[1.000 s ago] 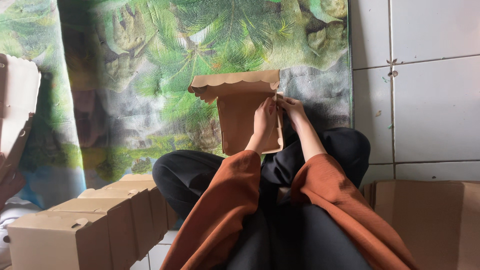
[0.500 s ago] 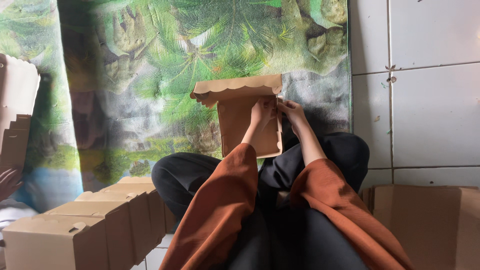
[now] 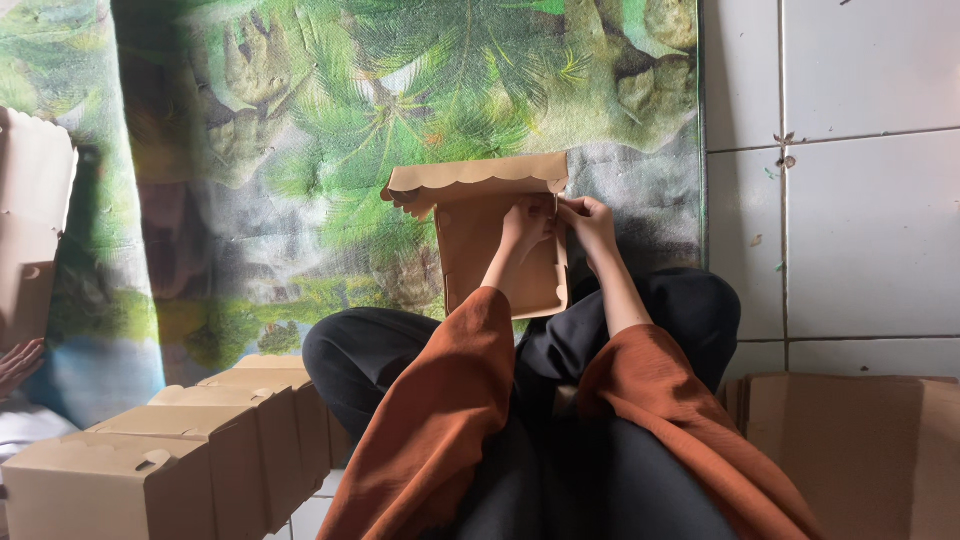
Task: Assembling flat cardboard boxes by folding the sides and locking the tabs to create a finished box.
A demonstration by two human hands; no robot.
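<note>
While the palm-printed mat fills twelve o'clock, a flat brown cardboard box blank stands upright at centre, long axis vertical, scalloped flap on top. Left hand and right hand pinch its upper right edge, fingers closed.

Hands hide box's right edge

Brown scalloped box blank, held upright over the lap; left hand and right hand side by side, pinching its upper right corner. Row of folded boxes at lower left, flat cardboard at lower right. Palm-print mat behind, white tiles to the right.
</note>
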